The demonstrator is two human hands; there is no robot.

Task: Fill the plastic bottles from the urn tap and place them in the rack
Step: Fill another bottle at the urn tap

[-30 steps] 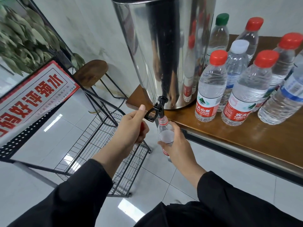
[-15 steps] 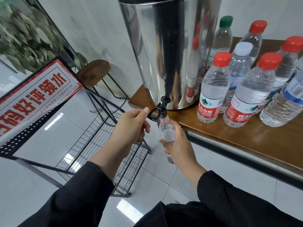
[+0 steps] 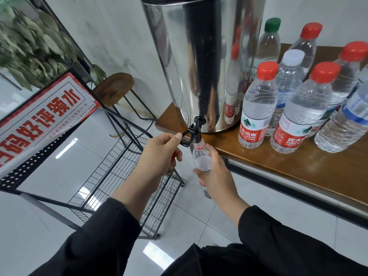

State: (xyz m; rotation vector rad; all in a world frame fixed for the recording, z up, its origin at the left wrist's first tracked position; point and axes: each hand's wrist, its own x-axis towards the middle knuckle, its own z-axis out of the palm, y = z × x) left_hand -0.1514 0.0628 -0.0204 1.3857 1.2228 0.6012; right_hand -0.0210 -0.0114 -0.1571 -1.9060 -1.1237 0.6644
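Two red "NONGFU SPRING" labels (image 3: 251, 134) beside urn (image 3: 199, 56); right hand (image 3: 217, 174) around bottle (image 3: 202, 160), left hand (image 3: 159, 156) on tap (image 3: 192, 134).

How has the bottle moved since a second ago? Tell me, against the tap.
No. The bottle stays with its mouth under the tap, in the right hand; only the view shifted.

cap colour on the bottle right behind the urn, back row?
Green: the green-capped bottle beside the urn; clearest in the head view, the only one.

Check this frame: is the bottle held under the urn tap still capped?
No: the bottle in the right hand has an open neck directly beneath the tap.
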